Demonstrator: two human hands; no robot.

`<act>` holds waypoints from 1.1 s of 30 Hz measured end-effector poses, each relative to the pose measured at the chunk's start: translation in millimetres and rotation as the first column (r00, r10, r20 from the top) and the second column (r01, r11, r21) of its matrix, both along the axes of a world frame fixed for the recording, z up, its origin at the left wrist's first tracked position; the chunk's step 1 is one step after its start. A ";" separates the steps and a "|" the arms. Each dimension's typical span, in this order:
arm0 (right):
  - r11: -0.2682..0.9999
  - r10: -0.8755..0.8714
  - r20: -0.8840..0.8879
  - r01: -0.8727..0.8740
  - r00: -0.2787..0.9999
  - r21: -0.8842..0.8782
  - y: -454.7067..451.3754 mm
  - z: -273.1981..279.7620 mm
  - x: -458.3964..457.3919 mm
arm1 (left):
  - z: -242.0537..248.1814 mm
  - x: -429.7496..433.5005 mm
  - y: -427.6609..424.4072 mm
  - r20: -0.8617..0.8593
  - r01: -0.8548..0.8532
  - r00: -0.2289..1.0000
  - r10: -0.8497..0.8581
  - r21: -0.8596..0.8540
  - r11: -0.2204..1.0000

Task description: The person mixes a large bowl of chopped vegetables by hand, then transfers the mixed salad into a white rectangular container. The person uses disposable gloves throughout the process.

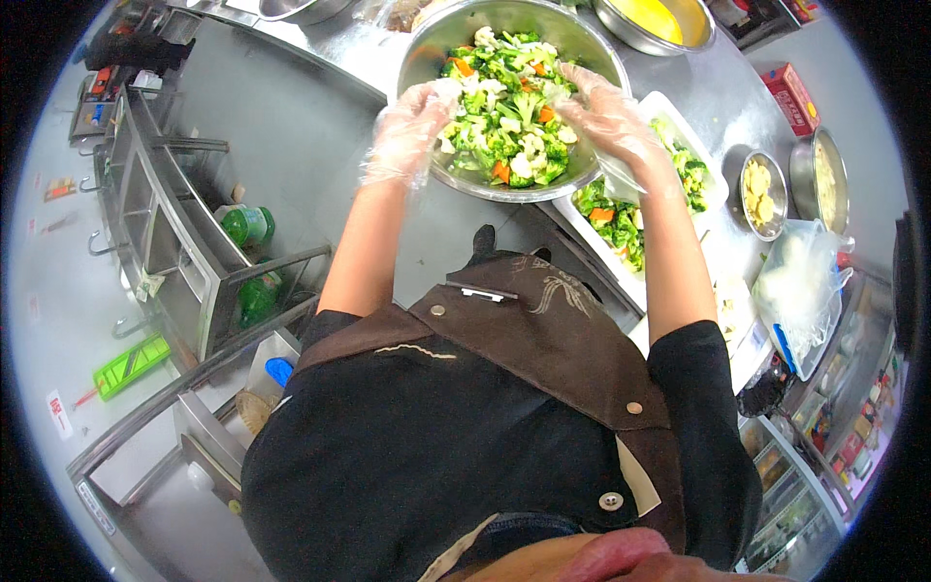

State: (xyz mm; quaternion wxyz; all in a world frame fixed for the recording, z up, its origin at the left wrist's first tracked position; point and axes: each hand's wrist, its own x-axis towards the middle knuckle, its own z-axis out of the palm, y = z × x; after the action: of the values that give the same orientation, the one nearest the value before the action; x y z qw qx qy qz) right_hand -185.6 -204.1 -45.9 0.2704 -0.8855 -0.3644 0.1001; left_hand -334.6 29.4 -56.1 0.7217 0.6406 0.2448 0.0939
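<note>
A large stainless steel bowl (465, 188) holds cut broccoli, cauliflower and orange carrot pieces (520, 109). Both my hands wear clear plastic gloves. My left hand (413, 129) reaches over the left side of the bowl, its fingertips at the edge of the vegetables. From the right, my right hand (607, 120) reaches in with its thumb and fingers against the pieces. How firmly either hand grips anything is hidden by the gloves and vegetables. Under my right forearm, a white tray (716, 190) contains more broccoli and carrot.
A steel bowl with yellow liquid (647, 18) stands at the back. On the right are a small bowl of pale yellow slices (758, 193), a larger steel basin (804, 174), a red box (791, 98) and a plastic bag (800, 284). A metal rack (182, 247) stands left.
</note>
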 end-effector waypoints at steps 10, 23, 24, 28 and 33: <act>0.907 -0.164 -0.110 0.194 0.980 0.373 -57.3 -7.4 -13.4 | 6.9 14.3 -96.7 -0.027 0.217 0.976 -0.215 0.113 0.970; 0.398 -0.389 -0.843 0.893 0.373 0.211 -326.0 -125.2 -71.1 | -115.1 155.1 -289.2 -0.399 0.504 0.845 -0.357 0.818 0.278; 0.494 -0.523 -0.768 0.866 0.371 0.082 -332.6 -129.5 -67.3 | -118.6 158.6 -295.8 -0.319 0.388 0.901 -0.295 0.896 0.216; 0.591 -0.739 -0.480 0.797 0.473 -0.124 -346.0 -142.6 -56.0 | -120.2 184.2 -322.4 -0.697 0.694 0.716 -0.040 0.717 -0.060; 0.504 -0.726 -0.515 0.862 0.456 0.053 -366.2 -109.4 -50.5 | -32.3 178.9 -369.9 -0.557 0.482 0.804 -0.209 0.816 -0.321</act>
State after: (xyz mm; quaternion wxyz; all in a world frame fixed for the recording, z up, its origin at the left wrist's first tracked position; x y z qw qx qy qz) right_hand -236.1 -570.3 -155.3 0.4914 -0.8515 0.1568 0.0937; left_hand -155.7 -340.5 -88.5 -0.0620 0.9958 -0.0571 -0.0354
